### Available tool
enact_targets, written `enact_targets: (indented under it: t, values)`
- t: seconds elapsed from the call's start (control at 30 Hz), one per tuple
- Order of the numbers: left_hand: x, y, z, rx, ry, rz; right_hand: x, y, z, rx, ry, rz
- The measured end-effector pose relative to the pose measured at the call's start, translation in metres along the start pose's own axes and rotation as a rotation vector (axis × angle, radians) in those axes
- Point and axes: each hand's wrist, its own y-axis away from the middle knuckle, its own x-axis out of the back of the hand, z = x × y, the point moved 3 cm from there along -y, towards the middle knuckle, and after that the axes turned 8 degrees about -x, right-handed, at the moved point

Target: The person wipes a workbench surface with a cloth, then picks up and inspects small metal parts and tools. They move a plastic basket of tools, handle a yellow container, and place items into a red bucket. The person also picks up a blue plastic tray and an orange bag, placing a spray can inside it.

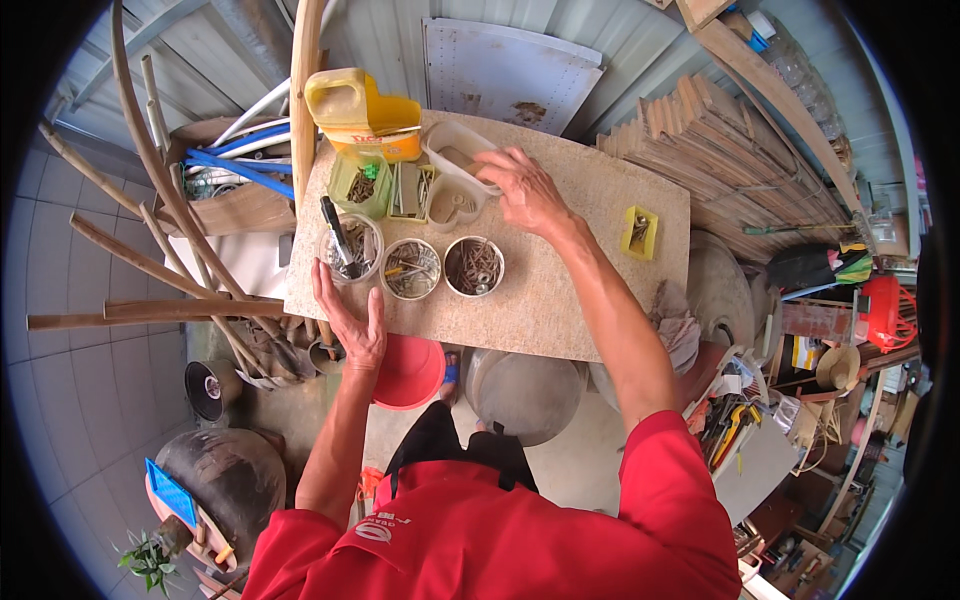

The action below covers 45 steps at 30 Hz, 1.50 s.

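Observation:
My right hand [525,187] has its fingers at the right end of a long translucent plastic container [450,139] towards the back of the table. My left hand [352,319] is spread at the table's front edge, its fingertips beside a round clear tub [373,259] that holds small hardware and a black marker [335,229]. To the right of that tub stand a round container of mixed small parts [411,268] and a round tin of screws [474,266]. Behind them are a small translucent container [450,210], a yellow tray of metal pieces [407,191] and a green container of screws [362,184].
A cut-open yellow jug [360,112] stands at the back left of the speckled tabletop [555,315]. A small yellow tray [639,232] with screws lies at the right. Stacked wooden boards [735,165] lean beyond it. Below the front edge is a red basin [409,371].

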Motion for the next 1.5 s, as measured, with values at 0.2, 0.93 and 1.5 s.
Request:
enact_targets:
  t: [0.2,0.93,1.5]
  values:
    - [-0.002,-0.002,0.005,0.0,0.003,-0.004,-0.001,0.035,0.014,-0.026,0.031,0.186]
    - [-0.006,0.002,-0.004,-0.026,-0.004,0.038,0.013,0.14,0.004,-0.463,-0.161,0.58]
    - [-0.005,0.0,-0.001,-0.007,-0.045,0.019,0.077,0.114,0.051,-0.572,-0.228,0.59]
